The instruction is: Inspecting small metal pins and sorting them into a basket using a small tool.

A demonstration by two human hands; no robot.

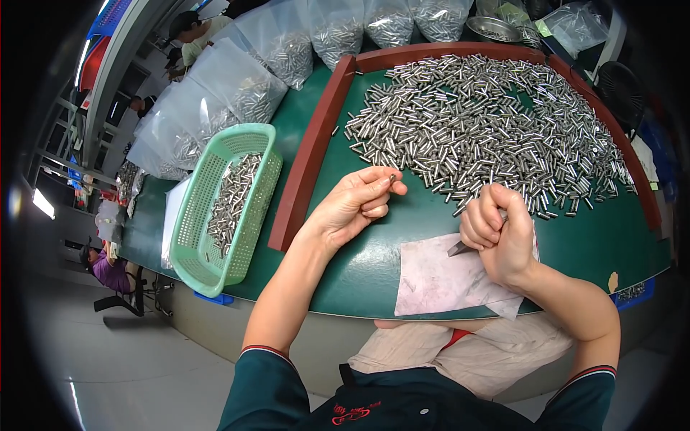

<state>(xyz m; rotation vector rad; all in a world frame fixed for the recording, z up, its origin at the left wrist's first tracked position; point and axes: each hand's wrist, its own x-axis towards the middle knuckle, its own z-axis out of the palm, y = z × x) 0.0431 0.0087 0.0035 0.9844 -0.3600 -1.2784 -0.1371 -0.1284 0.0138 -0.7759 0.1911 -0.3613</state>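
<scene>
My left hand (pixel 356 203) is closed in a pinch, and a small metal pin (pixel 392 177) shows its end between thumb and forefinger. A big spread of shiny short metal pins (pixel 467 122) covers the green tabletop just beyond both hands. To the right, my right hand (pixel 496 233) makes a fist around a dark, flat tool whose tip (pixel 460 248) sticks out on its left side; most of it is hidden, so its kind cannot be told. Beneath that fist lies a stained pale pink cloth or sheet (pixel 431 280).
A dark red wooden frame (pixel 313 158) borders the pins. Left of it stands a green perforated basket (pixel 188 248) partly filled with pins. Clear plastic bags of pins (pixel 248 93) line the back. A metal bowl (pixel 494 30) and a black fan (pixel 619 90) sit at the back right.
</scene>
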